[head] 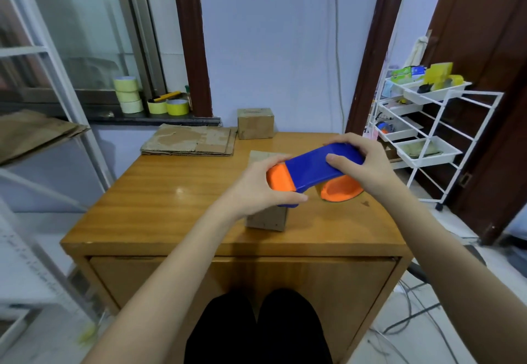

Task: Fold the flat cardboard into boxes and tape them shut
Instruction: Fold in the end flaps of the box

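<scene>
- Two hands on the tape dispenser [313,171]: left hand [263,185] curled round the orange end, right hand [368,164] curled over the blue body.
- Held above the small box [268,216] on the table [171,192].
- Lower squarely along the box seam.
- Open room left; flat cardboard [189,142] and taped box [255,123] stand well behind.

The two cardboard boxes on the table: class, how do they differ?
The far box stands in full view at the table's back edge; the near box sits mid-table, mostly hidden. No hand is over the far box; both hands hold a tape dispenser above the near box. Both are brown cardboard.
</scene>
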